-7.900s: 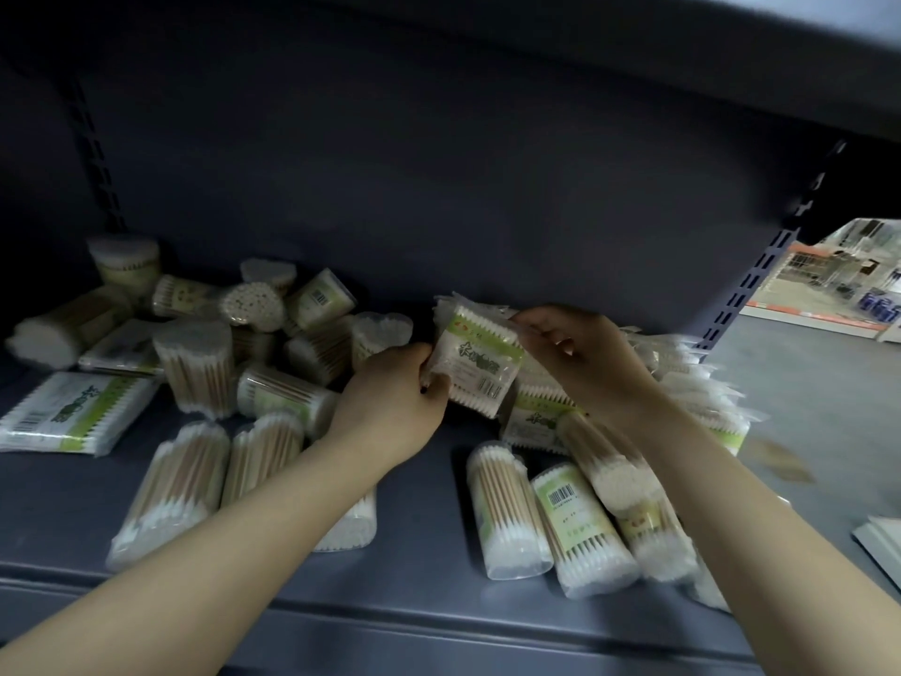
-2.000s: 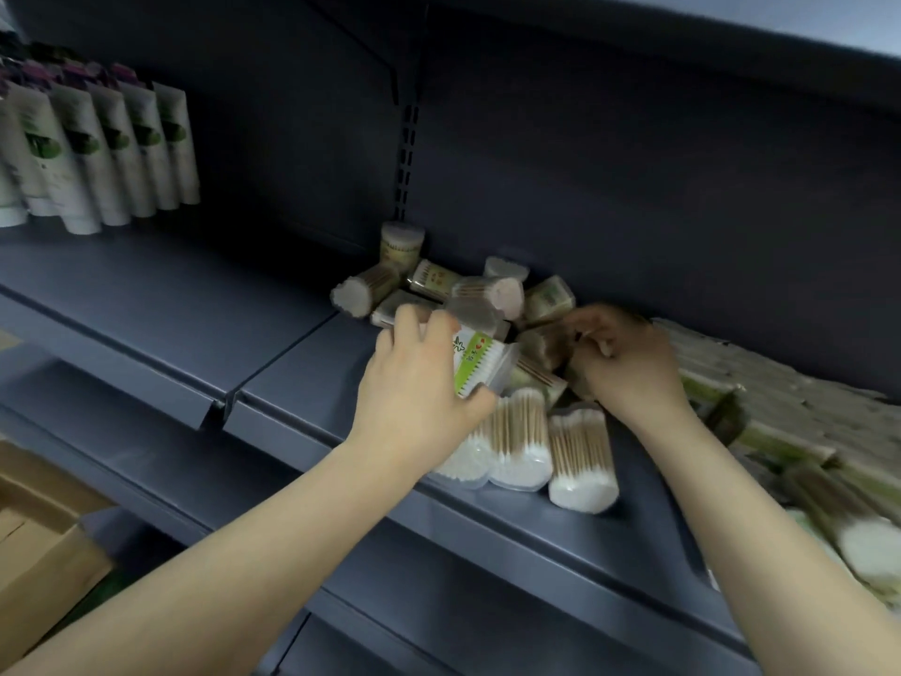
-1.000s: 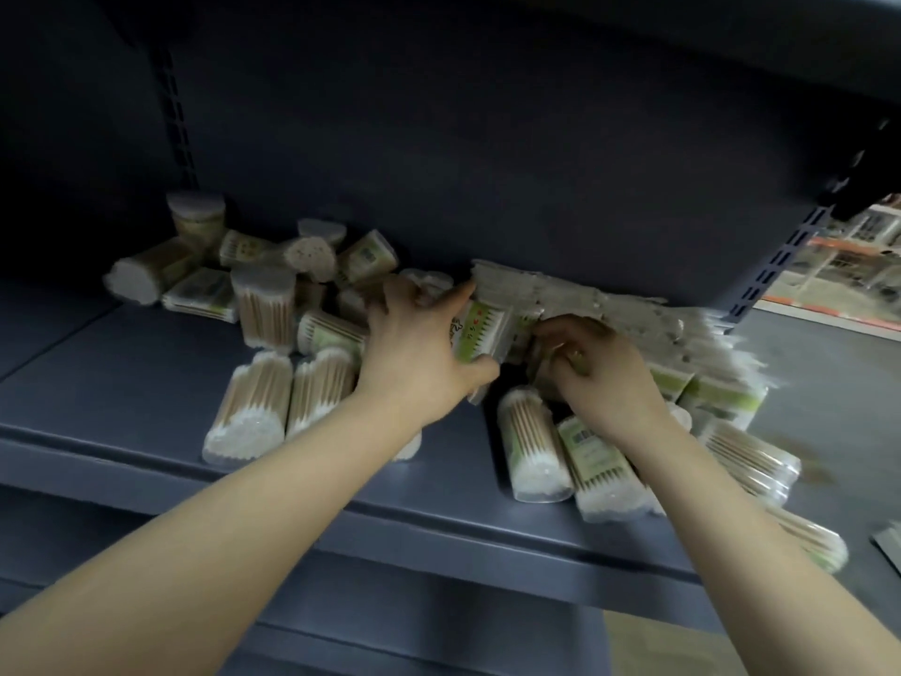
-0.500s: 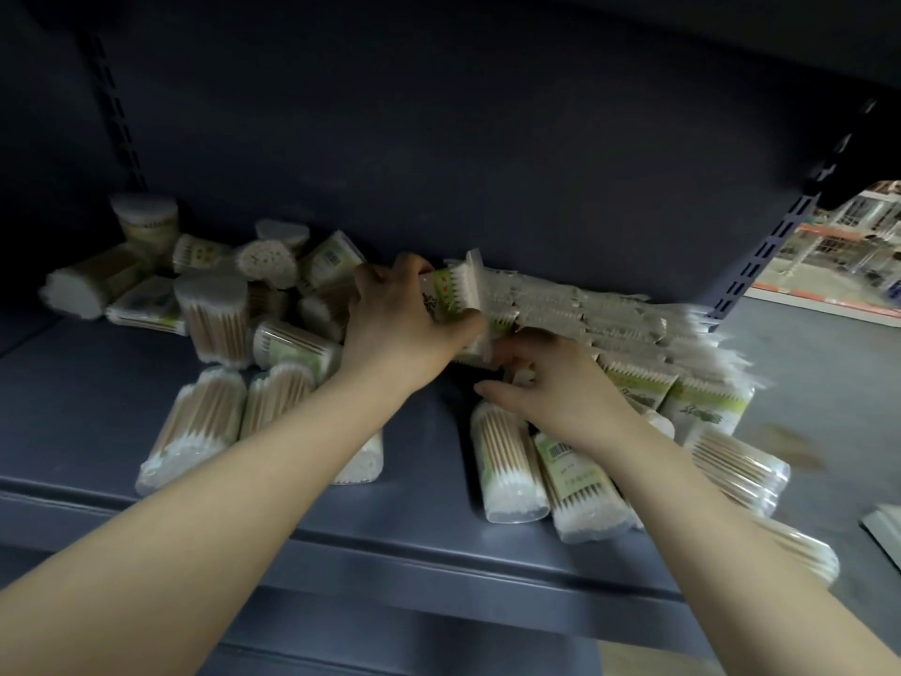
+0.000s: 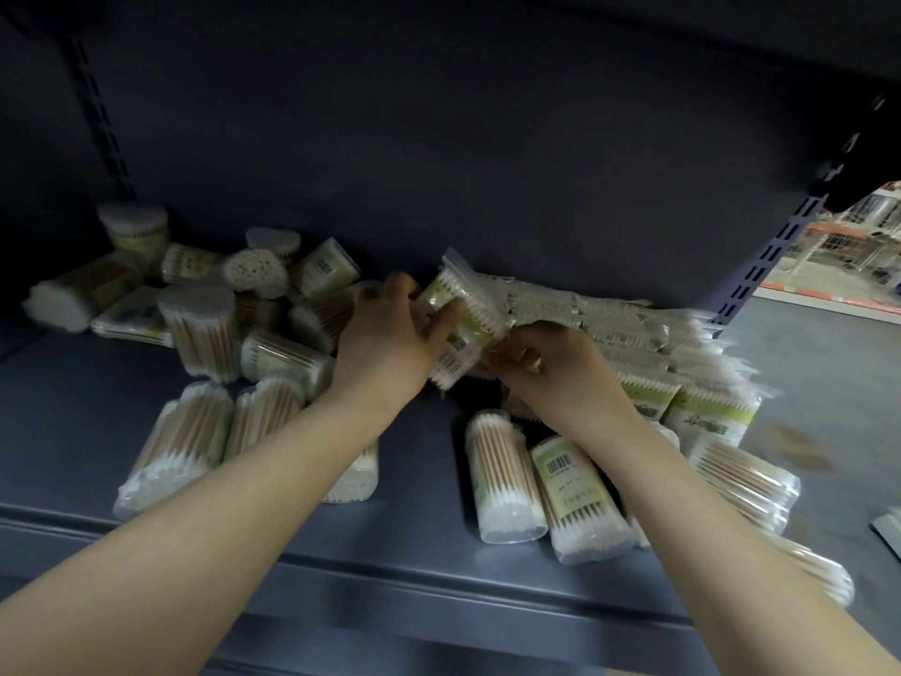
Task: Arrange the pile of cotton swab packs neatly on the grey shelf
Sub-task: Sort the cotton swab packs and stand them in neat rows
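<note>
Grey shelf [image 5: 414, 485] w/ loose swab tubs: left hand [image 5: 385, 344] grips flat swab pack [image 5: 460, 329], right hand [image 5: 551, 368] pinches its lower end; step: adding to flat-pack row [image 5: 609, 319] behind right hand; next: stand it flush.

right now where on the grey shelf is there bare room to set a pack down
Bare grey shelf lies front left, beside the lying tubs, plus a strip between the forearms. The back is crowded: loose tubs left, flat packs right.
</note>
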Demonstrator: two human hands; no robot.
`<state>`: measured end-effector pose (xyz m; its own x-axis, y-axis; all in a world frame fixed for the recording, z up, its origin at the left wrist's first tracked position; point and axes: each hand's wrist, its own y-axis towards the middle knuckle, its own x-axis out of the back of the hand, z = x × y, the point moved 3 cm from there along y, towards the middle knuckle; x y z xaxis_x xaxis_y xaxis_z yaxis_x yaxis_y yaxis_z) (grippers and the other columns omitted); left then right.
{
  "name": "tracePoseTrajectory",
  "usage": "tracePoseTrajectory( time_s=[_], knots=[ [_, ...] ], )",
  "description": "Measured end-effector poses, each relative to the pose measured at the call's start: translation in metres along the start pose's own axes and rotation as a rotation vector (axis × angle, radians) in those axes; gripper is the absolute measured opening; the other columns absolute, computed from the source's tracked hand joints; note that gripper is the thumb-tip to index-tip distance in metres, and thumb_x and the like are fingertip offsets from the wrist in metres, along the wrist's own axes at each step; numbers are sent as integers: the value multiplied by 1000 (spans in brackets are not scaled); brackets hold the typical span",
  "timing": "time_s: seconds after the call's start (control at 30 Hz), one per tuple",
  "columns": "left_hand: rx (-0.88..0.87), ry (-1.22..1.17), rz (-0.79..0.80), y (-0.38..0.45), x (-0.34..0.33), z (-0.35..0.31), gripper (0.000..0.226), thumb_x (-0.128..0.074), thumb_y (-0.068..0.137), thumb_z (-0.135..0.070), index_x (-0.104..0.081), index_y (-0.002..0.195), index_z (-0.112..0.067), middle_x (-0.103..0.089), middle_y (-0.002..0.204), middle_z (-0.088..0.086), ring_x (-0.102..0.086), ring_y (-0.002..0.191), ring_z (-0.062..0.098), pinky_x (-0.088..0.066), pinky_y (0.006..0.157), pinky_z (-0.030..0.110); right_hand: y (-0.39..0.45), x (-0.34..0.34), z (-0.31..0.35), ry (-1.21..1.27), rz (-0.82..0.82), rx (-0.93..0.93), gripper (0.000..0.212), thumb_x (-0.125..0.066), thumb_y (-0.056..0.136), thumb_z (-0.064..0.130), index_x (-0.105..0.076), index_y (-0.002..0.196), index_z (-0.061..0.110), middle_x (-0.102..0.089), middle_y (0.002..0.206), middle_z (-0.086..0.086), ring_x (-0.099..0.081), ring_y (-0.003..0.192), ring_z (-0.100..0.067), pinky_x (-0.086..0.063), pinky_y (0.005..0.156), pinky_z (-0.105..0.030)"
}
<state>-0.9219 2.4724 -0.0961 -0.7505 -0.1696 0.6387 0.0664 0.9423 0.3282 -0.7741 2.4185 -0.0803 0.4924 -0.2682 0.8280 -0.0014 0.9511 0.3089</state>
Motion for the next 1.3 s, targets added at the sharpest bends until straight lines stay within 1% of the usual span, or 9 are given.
tracePoseTrajectory(
  time_s=[0.13,0.4,0.5,0.67,0.77,0.87,1.1,1.2,1.3],
  knots=[
    [-19,-27,10,-2,0,1,35,-47,92,-43,-49,107,-11,-58,102,11,-55,89,25,-39,67,28,6,3,-4,23,-18,-19,19,-62,85,29,-66,83,11,-64,86,-3,-62,75,-19,-40,64,-26],
    [-101,-86,33,-9,2,0,29,-45,96,-24,-49,122,-12,-60,114,10,-56,101,27,-46,84,39,14,11,-5,68,-48,-31,9,-57,88,20,-61,80,17,-62,81,6,-55,76,-9,-37,64,-22],
    [-110,-72,64,-10,1,-2,31,-42,97,-21,-46,126,-12,-59,117,9,-56,104,25,-46,86,36,17,14,-4,77,-46,-41,12,-54,89,17,-61,81,14,-58,71,11,-55,76,-12,-41,70,-26],
    [-93,-72,145,-13,1,-5,36,-45,95,-13,-43,131,-13,-57,122,5,-54,109,21,-41,87,25,19,15,-6,-12,-63,-6,21,-48,93,20,-54,74,15,-57,73,1,-56,75,-18,-43,68,-30],
    [-67,-80,167,-13,3,-6,31,-47,93,-11,-49,124,-12,-60,118,4,-55,107,20,-40,81,21,21,13,-7,-20,-67,-13,26,-47,93,20,-56,71,10,-58,68,-2,-56,69,-19,-44,65,-31],
    [-31,-63,153,-13,5,-4,22,-48,90,-12,-54,111,-12,-62,108,1,-56,99,19,-36,72,20,21,11,-5,-2,-65,-39,25,-48,92,23,-62,80,7,-63,76,-5,-58,72,-19,-47,69,-33],
    [-32,-68,136,-12,5,1,16,-49,90,-14,-56,104,-11,-52,82,-10,-50,79,11,-32,61,18,20,10,-1,-26,-33,-63,25,-48,92,24,-64,86,7,-65,83,-5,-59,77,-20,-44,70,-29],
    [-27,-52,130,-13,4,0,12,-50,90,-16,-57,100,-12,-61,88,-4,-58,84,16,-40,68,22,18,12,-2,-11,-16,-69,26,-48,92,25,-64,85,6,-64,80,-5,-58,77,-20,-44,71,-30],
    [-6,-93,152,-13,2,-2,14,-50,89,-14,-52,103,-12,-62,96,0,-58,91,18,-40,70,23,15,13,-4,11,4,-62,23,-51,91,24,-64,81,8,-62,75,0,-57,74,-16,-43,69,-28]
  ],
)
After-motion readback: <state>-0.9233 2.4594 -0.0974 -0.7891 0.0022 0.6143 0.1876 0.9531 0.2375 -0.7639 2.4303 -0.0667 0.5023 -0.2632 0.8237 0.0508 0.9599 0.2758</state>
